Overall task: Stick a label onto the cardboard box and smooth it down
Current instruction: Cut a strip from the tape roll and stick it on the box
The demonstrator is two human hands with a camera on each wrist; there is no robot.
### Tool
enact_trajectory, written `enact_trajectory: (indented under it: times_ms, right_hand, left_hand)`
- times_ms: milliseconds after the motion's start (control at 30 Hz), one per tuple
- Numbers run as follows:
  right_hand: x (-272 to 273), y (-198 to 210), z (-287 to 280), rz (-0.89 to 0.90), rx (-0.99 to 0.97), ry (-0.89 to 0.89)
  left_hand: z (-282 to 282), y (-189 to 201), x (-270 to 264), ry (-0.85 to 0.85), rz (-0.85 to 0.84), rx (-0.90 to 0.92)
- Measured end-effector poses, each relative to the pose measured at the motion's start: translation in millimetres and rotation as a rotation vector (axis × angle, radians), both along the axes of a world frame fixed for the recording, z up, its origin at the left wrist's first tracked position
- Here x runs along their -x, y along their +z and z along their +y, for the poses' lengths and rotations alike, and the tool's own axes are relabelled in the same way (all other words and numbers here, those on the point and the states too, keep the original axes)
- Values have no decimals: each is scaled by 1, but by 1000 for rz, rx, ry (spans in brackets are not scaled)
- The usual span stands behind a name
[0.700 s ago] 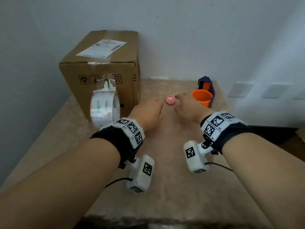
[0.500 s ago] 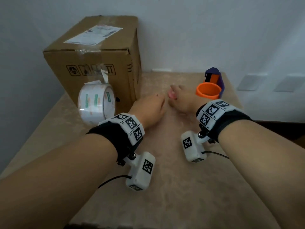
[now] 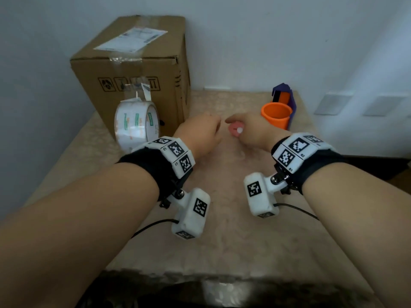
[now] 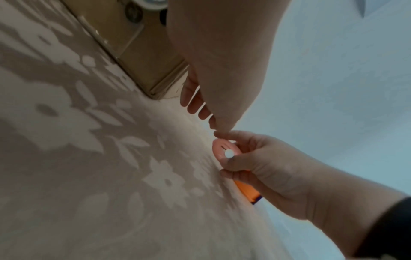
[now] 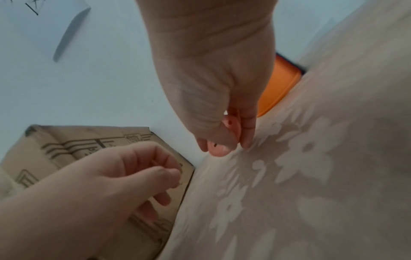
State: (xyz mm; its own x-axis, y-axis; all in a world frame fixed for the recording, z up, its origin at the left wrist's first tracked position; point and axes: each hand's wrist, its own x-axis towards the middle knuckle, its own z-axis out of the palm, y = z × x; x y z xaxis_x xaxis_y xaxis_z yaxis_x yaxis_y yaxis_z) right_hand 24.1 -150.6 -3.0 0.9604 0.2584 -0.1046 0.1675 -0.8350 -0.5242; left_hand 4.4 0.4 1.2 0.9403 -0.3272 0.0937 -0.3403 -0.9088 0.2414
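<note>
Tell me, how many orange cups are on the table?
1: the orange cup stands at the table's far right, in front of a purple holder, just beyond the right hand.

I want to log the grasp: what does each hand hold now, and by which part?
The right hand pinches the small pink disc by its rim, thumb against fingers. The left hand appears to hold nothing.

Matt brown cardboard box point(image 3: 142, 70) with a paper label point(image 3: 131, 39); glossy tape roll point(image 3: 136, 124); smooth orange plastic cup point(image 3: 276, 114); flower-patterned cloth on the desk point(image 3: 222, 230).
</note>
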Motion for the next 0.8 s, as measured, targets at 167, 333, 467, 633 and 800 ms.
enact_trajectory:
  times_ms: [167, 333, 467, 633, 800]
  right_hand:
    - [32, 20, -4, -40, -136, -73]
    - [68, 62, 9, -123, -235, -95]
    - [84, 96, 27, -241, -226, -70]
    - [96, 121, 58, -300, -287, -35]
    - [95, 122, 86, -335, -501, -32]
  left_hand:
    - [3, 24, 22, -15, -56, 29]
    - [14, 55, 51, -6, -130, 59]
    - [32, 86, 70, 17, -188, 87]
    - [68, 111, 89, 73, -262, 140]
    - [119, 102, 88, 216, -272, 348]
